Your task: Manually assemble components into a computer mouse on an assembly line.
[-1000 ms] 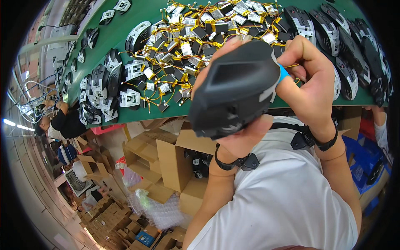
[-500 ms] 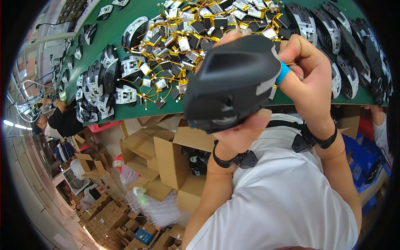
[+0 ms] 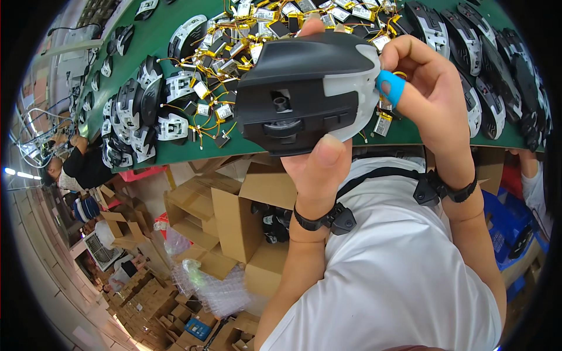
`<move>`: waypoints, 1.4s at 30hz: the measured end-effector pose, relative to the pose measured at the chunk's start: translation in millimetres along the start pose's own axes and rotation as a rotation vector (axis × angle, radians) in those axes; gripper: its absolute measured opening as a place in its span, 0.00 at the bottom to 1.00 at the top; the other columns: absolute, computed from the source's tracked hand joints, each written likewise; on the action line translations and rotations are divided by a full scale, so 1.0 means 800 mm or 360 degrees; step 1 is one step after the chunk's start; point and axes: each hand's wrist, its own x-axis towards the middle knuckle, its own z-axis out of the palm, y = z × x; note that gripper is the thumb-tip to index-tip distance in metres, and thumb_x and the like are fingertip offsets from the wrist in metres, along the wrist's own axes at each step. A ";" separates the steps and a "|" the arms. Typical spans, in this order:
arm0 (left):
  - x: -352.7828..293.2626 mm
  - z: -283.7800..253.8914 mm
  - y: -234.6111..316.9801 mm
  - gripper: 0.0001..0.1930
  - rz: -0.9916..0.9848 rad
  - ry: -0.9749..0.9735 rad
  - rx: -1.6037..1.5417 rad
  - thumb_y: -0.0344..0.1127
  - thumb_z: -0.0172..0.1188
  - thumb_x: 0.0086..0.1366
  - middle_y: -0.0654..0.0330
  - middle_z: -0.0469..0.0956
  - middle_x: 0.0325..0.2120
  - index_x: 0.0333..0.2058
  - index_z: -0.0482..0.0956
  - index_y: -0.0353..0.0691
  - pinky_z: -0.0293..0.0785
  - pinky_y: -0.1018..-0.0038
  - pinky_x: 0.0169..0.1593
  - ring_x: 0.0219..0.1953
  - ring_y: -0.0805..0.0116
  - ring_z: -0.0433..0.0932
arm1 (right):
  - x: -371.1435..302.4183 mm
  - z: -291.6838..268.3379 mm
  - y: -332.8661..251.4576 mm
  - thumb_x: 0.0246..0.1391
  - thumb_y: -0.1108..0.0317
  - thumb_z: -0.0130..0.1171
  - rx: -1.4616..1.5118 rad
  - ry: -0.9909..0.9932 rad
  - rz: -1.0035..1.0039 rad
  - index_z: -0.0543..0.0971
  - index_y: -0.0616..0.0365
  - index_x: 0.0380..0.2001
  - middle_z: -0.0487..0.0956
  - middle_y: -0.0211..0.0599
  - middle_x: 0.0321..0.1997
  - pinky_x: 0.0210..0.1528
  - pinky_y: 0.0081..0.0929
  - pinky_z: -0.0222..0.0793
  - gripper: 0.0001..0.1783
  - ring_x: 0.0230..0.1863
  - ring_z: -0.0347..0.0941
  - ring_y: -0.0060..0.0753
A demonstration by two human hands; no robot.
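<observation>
Nearest to us is a black and pale-grey plastic computer mouse body (image 3: 310,82), humped along its far side, held up in front of the white shirt (image 3: 404,257). Our left hand (image 3: 316,175) has it wrapped firmly from below, thumb on the near edge and a fingertip showing over the far edge. Its long axis runs left to right across our view, slightly raised at the right, so the pale rounded end points straight at our right hand (image 3: 430,88). That hand is the nearer one to the pale end, just to its right; its thumb, banded in bright blue tape (image 3: 391,88), and its bent forefinger close in at the rim. A scrap of yellow shows between the fingers, but we cannot tell whether they pinch it.

Beyond our hands, on the green tabletop (image 3: 140,44), we see a heap of small silver and black battery packs (image 3: 224,111) with thin wires, flanked by black-and-white plastic mouse shells (image 3: 132,105) on the left and more on the right. Lower down, well apart, stands an open brown cardboard box (image 3: 231,225).
</observation>
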 end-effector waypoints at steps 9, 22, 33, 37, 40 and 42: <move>0.002 -0.007 0.004 0.44 -0.0023 -0.0141 0.0145 0.52 0.59 0.56 0.44 0.48 0.64 0.65 0.47 0.43 0.61 0.52 0.61 0.63 0.48 0.57 | 0.000 -0.004 -0.003 0.46 0.73 0.58 0.0036 -0.0057 0.0132 0.75 0.66 0.38 0.75 0.28 0.35 0.38 0.16 0.65 0.14 0.33 0.68 0.15; 0.003 -0.011 0.016 0.47 -0.0179 -0.0298 0.0172 0.55 0.62 0.50 0.43 0.51 0.63 0.65 0.50 0.45 0.66 0.52 0.58 0.60 0.44 0.62 | -0.010 -0.005 -0.010 0.43 0.74 0.58 -0.0050 -0.0060 0.0176 0.76 0.67 0.37 0.77 0.27 0.35 0.40 0.17 0.65 0.15 0.33 0.68 0.16; -0.004 -0.003 0.015 0.47 -0.0196 -0.0155 0.0245 0.52 0.63 0.50 0.38 0.53 0.61 0.64 0.51 0.40 0.69 0.54 0.56 0.58 0.45 0.65 | -0.011 -0.007 -0.006 0.43 0.73 0.58 -0.0024 -0.0065 0.0249 0.76 0.65 0.33 0.75 0.25 0.31 0.37 0.15 0.64 0.11 0.31 0.67 0.14; -0.003 -0.003 0.014 0.43 -0.0146 -0.0137 0.0161 0.44 0.64 0.51 0.39 0.57 0.60 0.62 0.54 0.36 0.68 0.60 0.57 0.57 0.51 0.67 | -0.006 -0.006 0.000 0.44 0.73 0.58 -0.0040 -0.0086 0.0207 0.76 0.66 0.33 0.75 0.26 0.30 0.35 0.16 0.66 0.11 0.31 0.68 0.15; 0.007 -0.005 0.014 0.40 -0.0127 -0.0099 0.0032 0.37 0.65 0.52 0.40 0.62 0.58 0.60 0.56 0.32 0.66 0.65 0.58 0.57 0.56 0.68 | -0.002 -0.006 -0.003 0.45 0.72 0.59 0.0039 -0.0131 0.0307 0.76 0.66 0.36 0.76 0.27 0.30 0.34 0.15 0.67 0.13 0.32 0.70 0.15; 0.014 -0.007 0.018 0.37 -0.0151 -0.0037 -0.0098 0.35 0.62 0.55 0.41 0.63 0.57 0.59 0.56 0.30 0.66 0.62 0.58 0.56 0.56 0.68 | -0.001 -0.010 -0.006 0.46 0.71 0.60 0.0168 -0.0220 0.0481 0.73 0.66 0.45 0.77 0.33 0.37 0.35 0.13 0.69 0.21 0.35 0.73 0.18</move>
